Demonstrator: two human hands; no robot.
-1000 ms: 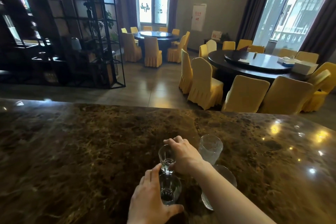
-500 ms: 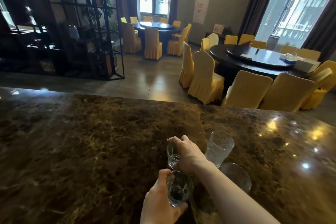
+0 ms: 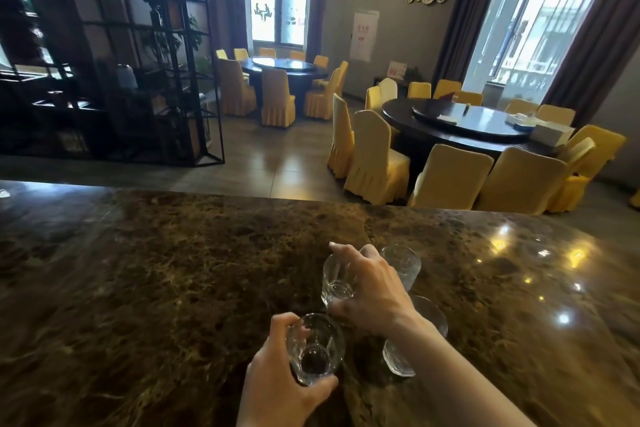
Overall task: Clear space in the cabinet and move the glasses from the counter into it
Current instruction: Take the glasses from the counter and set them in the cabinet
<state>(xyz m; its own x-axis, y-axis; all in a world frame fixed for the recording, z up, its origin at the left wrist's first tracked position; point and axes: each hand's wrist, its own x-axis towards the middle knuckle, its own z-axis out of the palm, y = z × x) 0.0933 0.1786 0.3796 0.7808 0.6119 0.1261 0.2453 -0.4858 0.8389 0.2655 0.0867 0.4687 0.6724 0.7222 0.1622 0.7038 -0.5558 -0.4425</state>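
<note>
Several clear glasses stand on a dark brown marble counter (image 3: 173,288). My left hand (image 3: 277,378) is wrapped around a near glass (image 3: 313,348) and holds it slightly tilted above the counter. My right hand (image 3: 370,288) grips a small glass (image 3: 334,282) from above, fingers over its rim. A taller glass (image 3: 403,265) stands just behind my right hand. Another glass (image 3: 412,340) sits under my right wrist, partly hidden by the forearm. No cabinet is in view.
Beyond the counter's far edge lies a dining room with round dark tables (image 3: 467,125) and yellow-covered chairs (image 3: 374,163). A black metal shelf unit (image 3: 138,62) stands at the left. Bright light spots reflect on the counter's right side.
My left hand has lifted its glass off the counter and closed further around it. My right hand has closed more firmly over the small glass. The camera has shifted slightly.
</note>
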